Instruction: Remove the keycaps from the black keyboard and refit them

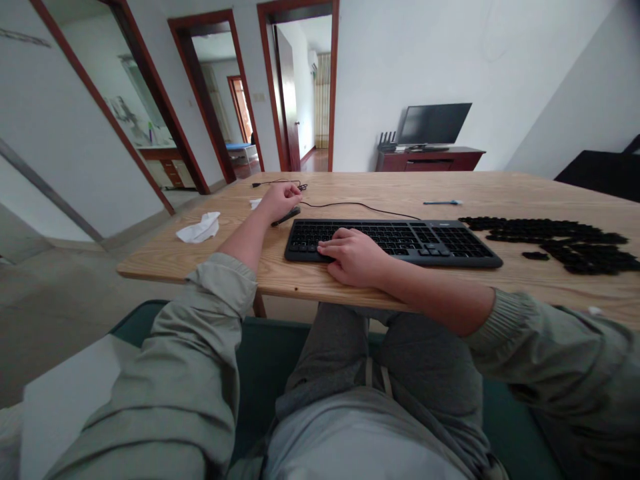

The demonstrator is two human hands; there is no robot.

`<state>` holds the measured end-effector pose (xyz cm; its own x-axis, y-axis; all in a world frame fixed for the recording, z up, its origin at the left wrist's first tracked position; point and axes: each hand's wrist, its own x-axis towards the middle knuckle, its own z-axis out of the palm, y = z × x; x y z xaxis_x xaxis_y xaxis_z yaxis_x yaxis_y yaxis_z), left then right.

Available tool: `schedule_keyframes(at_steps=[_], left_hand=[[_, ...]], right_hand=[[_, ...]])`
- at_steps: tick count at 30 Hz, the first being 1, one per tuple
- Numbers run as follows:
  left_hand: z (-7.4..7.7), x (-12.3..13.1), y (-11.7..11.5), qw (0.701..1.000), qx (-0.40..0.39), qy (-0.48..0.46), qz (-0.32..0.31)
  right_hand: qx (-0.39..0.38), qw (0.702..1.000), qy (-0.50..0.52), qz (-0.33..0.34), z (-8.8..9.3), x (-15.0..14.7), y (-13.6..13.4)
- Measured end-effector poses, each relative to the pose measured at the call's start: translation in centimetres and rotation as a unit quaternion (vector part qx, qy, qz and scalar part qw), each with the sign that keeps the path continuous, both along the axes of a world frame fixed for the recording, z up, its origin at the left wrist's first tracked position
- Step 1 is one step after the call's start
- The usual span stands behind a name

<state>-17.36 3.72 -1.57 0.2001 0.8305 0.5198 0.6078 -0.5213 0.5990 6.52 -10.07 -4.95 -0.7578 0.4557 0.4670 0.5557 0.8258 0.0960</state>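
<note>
Lap: grey trousers (380,360), olive sleeves (200,347) pushed up on both forearms.

Right hand (354,257): rests on the left half of the keyboard (440,241), palm down. Fingers (333,245) lie close together, lightly curved on the keys, with no pinch.

Keyboard: black, flat on the surface (165,263), directly ahead of the lap, between the two hands.

Left hand (283,201): just left of the keyboard, curled into a loose fist. Fingers (293,191) fold inward; whether they pinch anything cannot be told. A small black object (289,215) lies touching the underside of the wrist.

Also on the surface: white crumpled tissue (199,228) left of the left hand; a black cable (360,207) running behind the keyboard; a heap of small black keycaps (560,240) to the right of the keyboard; a thin blue pen-like item (443,202) near the far edge.

Beyond the surface: a dark monitor (434,124) on a red-brown cabinet (430,160), and open doorways (300,87) at left.
</note>
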Motion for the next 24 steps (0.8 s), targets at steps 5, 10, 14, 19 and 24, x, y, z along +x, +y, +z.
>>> schedule_keyframes(at_steps=[5, 10, 14, 19, 24], left_hand=[[-0.16, -0.26, 0.4, 1.0, 0.011, 0.002, -0.004], [0.18, -0.49, 0.23, 1.0, 0.02, 0.012, -0.004], [0.34, -0.41, 0.04, 1.0, 0.017, 0.006, -0.004], [0.34, -0.31, 0.02, 1.0, 0.018, 0.015, -0.002], [0.39, -0.34, -0.22, 0.999, 0.005, 0.05, 0.003]], right_hand=[[-0.028, 0.999, 0.009, -0.016, 0.14, 0.27, -0.19], [-0.014, 0.999, 0.036, -0.013, 0.17, 0.68, -0.26], [0.002, 0.999, 0.034, 0.005, 0.11, 0.63, -0.36], [-0.018, 1.0, 0.023, -0.003, 0.17, 0.43, -0.12], [-0.048, 0.999, 0.0, -0.005, 0.52, 0.62, -0.23]])
